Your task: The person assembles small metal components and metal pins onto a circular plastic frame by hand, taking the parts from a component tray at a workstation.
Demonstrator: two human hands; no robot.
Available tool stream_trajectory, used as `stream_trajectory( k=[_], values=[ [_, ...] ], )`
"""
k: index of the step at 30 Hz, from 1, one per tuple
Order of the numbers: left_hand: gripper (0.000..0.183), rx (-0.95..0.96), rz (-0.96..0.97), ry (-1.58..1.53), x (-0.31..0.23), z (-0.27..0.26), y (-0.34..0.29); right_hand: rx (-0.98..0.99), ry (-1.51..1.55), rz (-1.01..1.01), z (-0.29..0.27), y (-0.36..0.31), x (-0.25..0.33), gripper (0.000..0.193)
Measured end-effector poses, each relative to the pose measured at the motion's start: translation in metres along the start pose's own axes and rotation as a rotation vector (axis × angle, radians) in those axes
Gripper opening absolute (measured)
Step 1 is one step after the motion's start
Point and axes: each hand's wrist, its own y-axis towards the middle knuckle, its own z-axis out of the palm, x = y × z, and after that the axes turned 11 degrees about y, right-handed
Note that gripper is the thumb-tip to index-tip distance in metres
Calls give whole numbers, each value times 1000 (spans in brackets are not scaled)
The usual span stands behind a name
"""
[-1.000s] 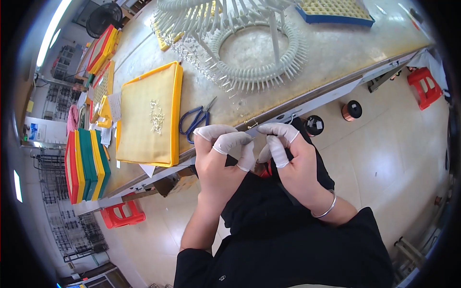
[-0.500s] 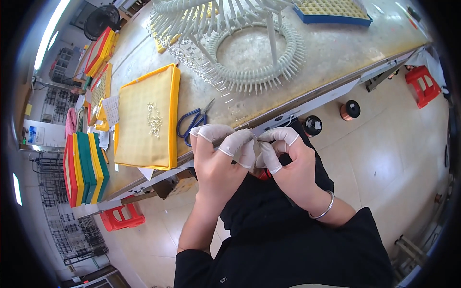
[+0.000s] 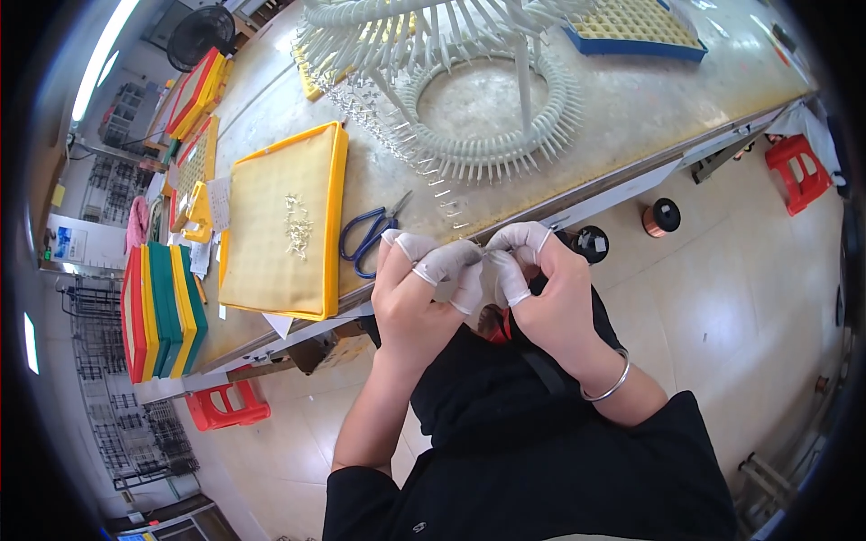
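Note:
My left hand [image 3: 419,284] and my right hand [image 3: 539,284] meet at the table's front edge, white finger cots over the fingertips. Both are closed in a pinch, tips almost touching. What they hold between them is too small to name. Left of my hands lie blue-handled scissors [image 3: 364,243], blades pointing away from me. Beyond them is a yellow-rimmed tray [image 3: 340,180] with a tan lining, and a small heap of pale little parts [image 3: 297,225] rests on it. A white ring-shaped rack [image 3: 532,142] with many prongs stands ahead, small metal pieces strewn along its left side.
A blue tray [image 3: 631,50] with a yellow grid sits at the far right. Red, yellow and green trays [image 3: 162,311] stand stacked at the left. Wire spools [image 3: 661,217] and a red stool [image 3: 797,171] are on the floor to the right; another red stool [image 3: 227,406] is lower left.
Both hands stay pinched together; the right fingers have lifted slightly and shifted a little. The whole view has moved slightly, the table things appearing a bit farther right.

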Motion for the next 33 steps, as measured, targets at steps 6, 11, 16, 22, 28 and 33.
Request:
stream_trajectory(
  k=[6,11,16,22,28,33],
  values=[
    [28,-185,60,141,9,23,-15,2,475,389,1,-4,-8,9],
    [31,-311,63,57,18,14,-22,-127,137,132,14,25,-53,12],
    [31,-433,4,20,23,-10,-34,-169,-241,116,21,61,-55,17],
    [26,-464,-149,41,28,-24,-41,-142,-437,190,27,73,-48,19],
    [27,-522,-172,34,32,-36,-51,-145,-367,279,38,79,-40,18],
    [27,-531,-177,120,43,-45,-51,-68,-362,229,34,79,-39,22]
  ],
)
